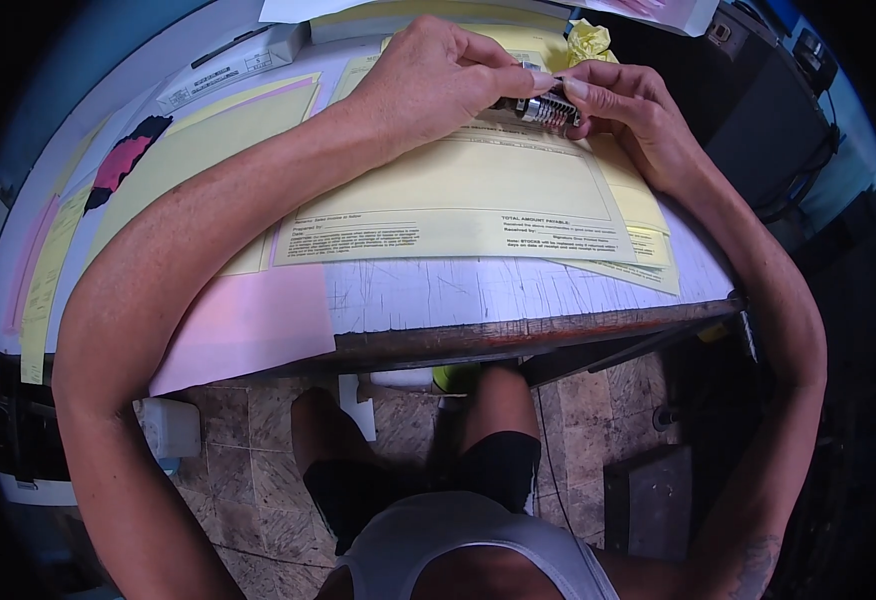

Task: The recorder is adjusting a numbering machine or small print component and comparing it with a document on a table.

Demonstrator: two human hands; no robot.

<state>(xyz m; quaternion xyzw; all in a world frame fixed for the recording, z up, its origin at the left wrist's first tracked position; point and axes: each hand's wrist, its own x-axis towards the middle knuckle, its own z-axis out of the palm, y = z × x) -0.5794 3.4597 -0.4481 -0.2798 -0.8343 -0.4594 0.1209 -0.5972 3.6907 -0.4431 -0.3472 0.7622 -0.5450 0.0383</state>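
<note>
Both hands meet over the far part of the desk, around a small black-and-silver numbering stamp (pixel 548 108) with ridged metal wheels. My left hand (pixel 445 80) is closed on its left end, thumb and fingers pinched together. From the other side my right hand (pixel 626 103) grips it, with the thumb on top and fingers curled round the right end. Part of the stamp is hidden behind the fingers. Beneath the hands lies a stack of yellow printed forms (pixel 438 205), the top sheet slightly askew over the others.
A pink sheet (pixel 248 325) overhangs the desk's front edge (pixel 488 335). More yellow sheets (pixel 248 145), a black-and-pink cloth (pixel 130 163) and a white box (pixel 233 68) lie to the left. Crumpled yellow paper (pixel 588 40) sits at the back; a black machine (pixel 738 95) stands right.
</note>
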